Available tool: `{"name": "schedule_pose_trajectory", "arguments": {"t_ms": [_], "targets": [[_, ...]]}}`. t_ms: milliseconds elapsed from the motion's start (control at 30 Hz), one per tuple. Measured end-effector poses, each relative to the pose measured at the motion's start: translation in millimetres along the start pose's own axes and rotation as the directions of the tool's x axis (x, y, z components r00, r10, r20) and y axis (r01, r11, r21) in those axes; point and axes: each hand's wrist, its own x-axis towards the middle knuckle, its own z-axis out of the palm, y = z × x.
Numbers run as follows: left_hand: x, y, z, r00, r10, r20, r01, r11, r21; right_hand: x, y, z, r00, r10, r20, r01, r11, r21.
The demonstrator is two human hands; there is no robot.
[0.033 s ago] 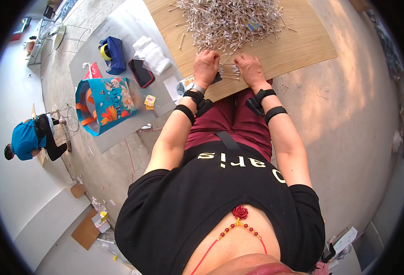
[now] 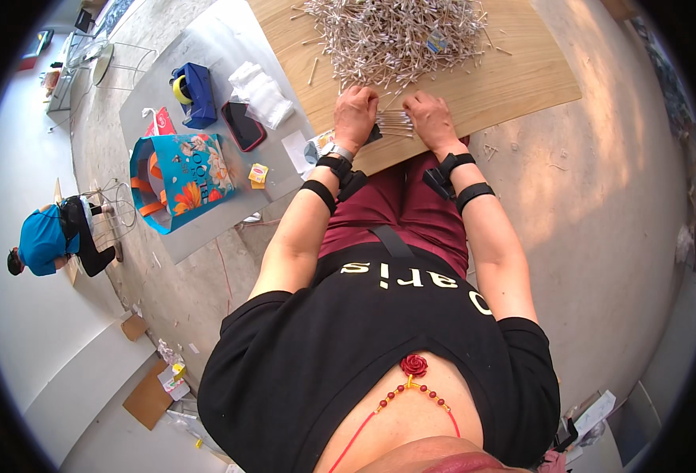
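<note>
Left hand: I see the left hand (image 2: 356, 118) low over the board, fingers curled toward the thumb; I cannot tell whether they pinch anything.
Right hand: the right hand (image 2: 431, 121) mirrors it, near but apart, fingers bent inward; whether it grasps a swab I cannot tell.
Swab row: a small row of cotton swabs (image 2: 397, 122) lies between my two hands, sticks running crosswise.
Dark piece: a small dark object (image 2: 375, 134) sits just beside the left hand, partly hidden by it.
Wrists: a pale watch (image 2: 336, 150) circles the left wrist; black straps (image 2: 474, 197) band both forearms.
Board: a light wooden board (image 2: 533, 83) spreads under both hands.
Swab heap: a big loose pile of cotton swabs (image 2: 387, 51) lies just beyond the fingertips, a small blue packet (image 2: 437, 42) on top.
Left of the grip: white plastic bags (image 2: 259, 93), then a dark phone (image 2: 244, 126), a yellow packet (image 2: 259, 174), a blue tape dispenser (image 2: 199, 96) and a flowered turquoise bag (image 2: 186, 177).
Far left: a person in a blue top (image 2: 42, 239), bent forward.
</note>
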Motion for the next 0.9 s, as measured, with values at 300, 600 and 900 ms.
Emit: {"name": "schedule_pose_trajectory", "arguments": {"t_ms": [300,600,900], "targets": [[2,2,-2,1.000,-0.013,0.000,0.013,1.000,0.016,20,-5,11,1.000,0.012,-0.021,-0.012,0.999,0.031],[0,-6,0,0.999,-0.041,-0.008,0.040,0.999,-0.027,20,-4,11,0.999,0.033,0.019,-0.035,0.995,0.097],[6,-2,4,0.999,-0.008,0.038,0.011,0.998,-0.069,14,-8,13,0.995,0.065,0.071,-0.071,0.994,0.089]]}}
